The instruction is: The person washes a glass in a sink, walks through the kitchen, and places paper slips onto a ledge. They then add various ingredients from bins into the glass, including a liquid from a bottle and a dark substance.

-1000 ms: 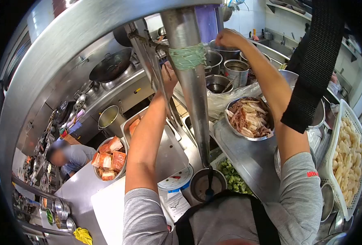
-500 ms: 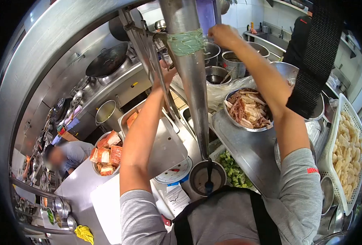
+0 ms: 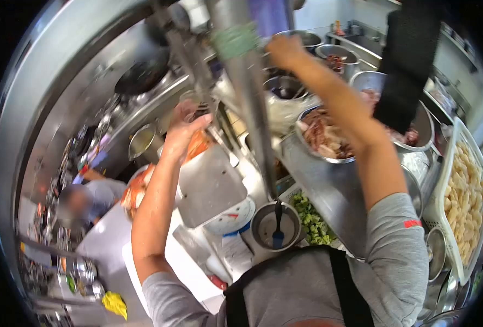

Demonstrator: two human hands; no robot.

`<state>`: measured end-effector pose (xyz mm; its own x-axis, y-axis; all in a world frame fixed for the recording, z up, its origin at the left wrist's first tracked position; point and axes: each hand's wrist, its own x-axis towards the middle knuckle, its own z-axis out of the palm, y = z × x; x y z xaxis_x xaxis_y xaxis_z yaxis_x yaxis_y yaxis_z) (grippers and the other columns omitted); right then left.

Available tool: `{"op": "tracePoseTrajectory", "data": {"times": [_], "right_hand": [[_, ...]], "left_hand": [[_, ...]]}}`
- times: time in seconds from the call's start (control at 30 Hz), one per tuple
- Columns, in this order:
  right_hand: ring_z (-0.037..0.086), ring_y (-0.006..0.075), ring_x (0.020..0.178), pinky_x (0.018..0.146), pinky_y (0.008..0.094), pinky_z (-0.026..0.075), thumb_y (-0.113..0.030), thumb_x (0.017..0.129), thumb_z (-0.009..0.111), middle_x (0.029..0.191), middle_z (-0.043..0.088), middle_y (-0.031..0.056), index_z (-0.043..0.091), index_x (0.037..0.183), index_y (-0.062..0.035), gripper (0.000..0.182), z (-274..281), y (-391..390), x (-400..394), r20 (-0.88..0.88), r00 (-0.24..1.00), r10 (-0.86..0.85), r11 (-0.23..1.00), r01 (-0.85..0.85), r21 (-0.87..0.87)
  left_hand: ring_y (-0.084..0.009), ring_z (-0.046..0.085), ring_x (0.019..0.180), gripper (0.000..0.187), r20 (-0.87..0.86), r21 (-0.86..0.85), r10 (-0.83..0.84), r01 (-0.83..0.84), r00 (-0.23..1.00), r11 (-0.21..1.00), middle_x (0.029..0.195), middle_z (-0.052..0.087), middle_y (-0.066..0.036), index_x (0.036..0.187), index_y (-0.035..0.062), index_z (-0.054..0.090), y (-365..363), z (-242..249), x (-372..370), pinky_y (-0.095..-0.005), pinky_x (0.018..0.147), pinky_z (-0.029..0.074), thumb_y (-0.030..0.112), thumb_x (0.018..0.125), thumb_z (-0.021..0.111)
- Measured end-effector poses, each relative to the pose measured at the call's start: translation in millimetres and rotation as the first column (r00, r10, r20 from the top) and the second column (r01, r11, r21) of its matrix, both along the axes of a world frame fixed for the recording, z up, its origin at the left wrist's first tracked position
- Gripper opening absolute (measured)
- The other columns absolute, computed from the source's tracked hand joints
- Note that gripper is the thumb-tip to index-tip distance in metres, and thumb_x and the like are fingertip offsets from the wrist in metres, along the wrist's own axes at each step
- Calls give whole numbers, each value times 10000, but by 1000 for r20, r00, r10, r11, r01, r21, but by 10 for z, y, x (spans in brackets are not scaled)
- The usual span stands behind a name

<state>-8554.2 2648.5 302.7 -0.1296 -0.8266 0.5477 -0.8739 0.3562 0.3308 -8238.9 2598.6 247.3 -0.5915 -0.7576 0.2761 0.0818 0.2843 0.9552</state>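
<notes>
My left hand [image 3: 182,131] is wrapped round a small see-through cup [image 3: 193,103], blurred, with something dark in or behind it. Under that hand, orange-brown meat pieces [image 3: 199,145] lie at the far end of a steel tray [image 3: 211,188]. My right hand [image 3: 285,50] is raised beside the upright metal post [image 3: 249,92], its fingers curled closed; what they hold, if anything, is hidden. Just below it is a dark pot [image 3: 285,87]. A bowl of shredded meat [image 3: 324,133] sits under my right forearm.
A black brush stands in a steel pot [image 3: 259,229] near my chest, beside green vegetables [image 3: 312,218]. A white basket [image 3: 438,204] of pale slices is at right. A person [image 3: 91,199] is at far left. Meat chunks [image 3: 137,191] and a yellow cloth [image 3: 114,304] lie left.
My left hand has come left and down from behind the post, now with the see-through cup in it. My right hand has shifted slightly left and down. The view has moved a little.
</notes>
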Motion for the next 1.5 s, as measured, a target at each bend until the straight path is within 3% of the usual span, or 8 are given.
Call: {"op": "tracePoseTrajectory", "data": {"times": [0.13, 0.27, 0.4, 0.57, 0.93, 1.0, 1.33, 1.5], "right_hand": [[663, 302, 875, 734, 463, 514, -393, 710, 665, 909, 684, 133, 691, 895, -100, 348, 193, -72, -312, 0, 999, -47, 993, 47, 105], [606, 302, 992, 848, 393, 484, -340, 753, 641, 1064, 644, 150, 650, 1048, -89, 388, 214, -122, -1193, -2, 876, 482, 875, -481, 62], [625, 330, 977, 863, 409, 479, -191, 804, 578, 984, 660, 197, 651, 1017, -12, 288, 594, 509, 228, 75, 973, 219, 971, -225, 86], [620, 386, 881, 797, 439, 474, -185, 810, 556, 899, 640, 245, 647, 910, 26, 251, 509, 195, -232, 137, 883, 449, 883, -462, 83], [595, 402, 842, 721, 478, 477, -168, 839, 504, 865, 629, 226, 630, 865, -15, 199, 515, 970, 396, -334, 861, 383, 891, -250, 379], [596, 405, 811, 706, 469, 476, -109, 818, 522, 803, 628, 230, 618, 832, 7, 151, 493, 1398, 945, -117, 945, 304, 894, -240, 378], [618, 286, 772, 705, 343, 469, -61, 806, 592, 884, 642, 179, 630, 1014, 38, 234, -56, 2767, 4327, 662, 415, 623, 239, -908, 345], [633, 276, 828, 731, 328, 491, -112, 821, 612, 941, 658, 147, 646, 1059, -43, 250, -1266, 3181, 5840, 874, 219, 434, -273, -892, 360]], "left_hand": [[-333, 376, 1276, 934, 39, -43, 91, -89, 995, 995, 1349, 367, -256, 1348, -84, 266, 86, -126, 580, -388, 1036, 354, 228, 662, 819], [-303, 393, 1266, 970, 32, -204, 260, -248, 965, 947, 1378, 351, -252, 1371, -76, 228, 573, -191, 1124, -370, 1012, 392, 199, 656, 823], [-256, 407, 1249, 962, -165, -296, 271, -310, 948, 904, 1374, 355, -174, 1387, 1, 222, 1204, -405, 1564, -379, 949, 450, 78, 636, 818], [-250, 379, 1254, 964, -498, -74, 430, -530, 754, 844, 1323, 376, -141, 1386, 30, 224, 2113, -634, 1858, -373, 977, 413, 27, 608, 795], [-278, 425, 1240, 998, -434, -64, 686, -780, 584, 623, 1347, 361, -151, 1387, 22, 191, 3403, -1203, 2954, -386, 1017, 403, 19, 599, 802], [-262, 427, 1235, 990, -414, -101, 729, -824, 544, 558, 1337, 369, -147, 1382, 20, 192, 3636, -1257, 3279, -377, 1021, 399, 19, 602, 801], [-251, 464, 1174, 894, -380, 242, 880, -888, 285, 392, 1277, 406, -144, 1355, 0, 265, 5237, -1697, 5046, -368, 976, 413, 35, 641, 802], [-263, 473, 1161, 861, 6, 263, 1000, -965, -6, -8, 1253, 438, -164, 1325, -4, 332, 6483, -2323, 5570, -382, 959, 421, 167, 644, 831]]}}
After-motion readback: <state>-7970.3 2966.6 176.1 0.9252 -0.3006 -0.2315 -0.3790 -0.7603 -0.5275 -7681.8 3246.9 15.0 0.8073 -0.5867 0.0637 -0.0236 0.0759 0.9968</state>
